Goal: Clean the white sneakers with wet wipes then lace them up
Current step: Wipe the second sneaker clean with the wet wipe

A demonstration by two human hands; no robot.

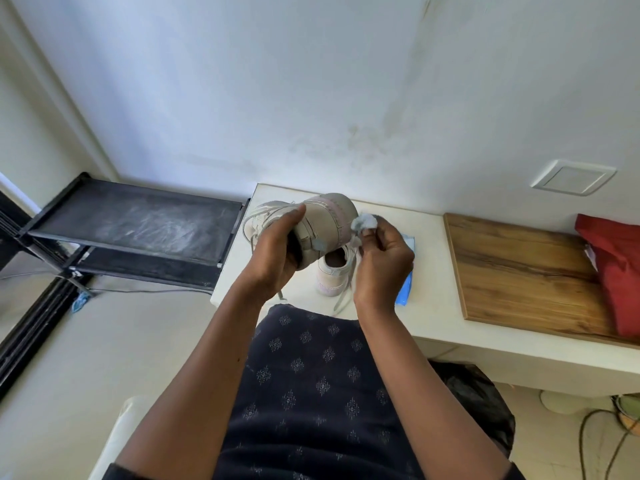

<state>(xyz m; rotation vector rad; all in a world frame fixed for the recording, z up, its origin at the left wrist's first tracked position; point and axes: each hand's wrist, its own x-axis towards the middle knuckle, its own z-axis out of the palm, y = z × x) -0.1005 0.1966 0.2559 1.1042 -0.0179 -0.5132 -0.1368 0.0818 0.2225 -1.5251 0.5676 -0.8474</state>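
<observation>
Held sneaker (325,220): centre of the frame, raised above the counter (436,306), turned on its side, laces hanging loose
Left hand (277,252): fingers and thumb curled round the sneaker near its opening
Right hand (384,258): fingertips pinch a crumpled wet wipe (364,223), which touches the sneaker's rounded end
Second sneaker (333,276): upright on the counter, just below the raised one, between both hands
Blue pack (406,275): flat on the counter, partly hidden behind the right hand
Wooden board (519,268): right of the frame, on the counter; red cloth (616,271) lies on its right end
Black rack (138,223): left of the frame, beside the counter
</observation>
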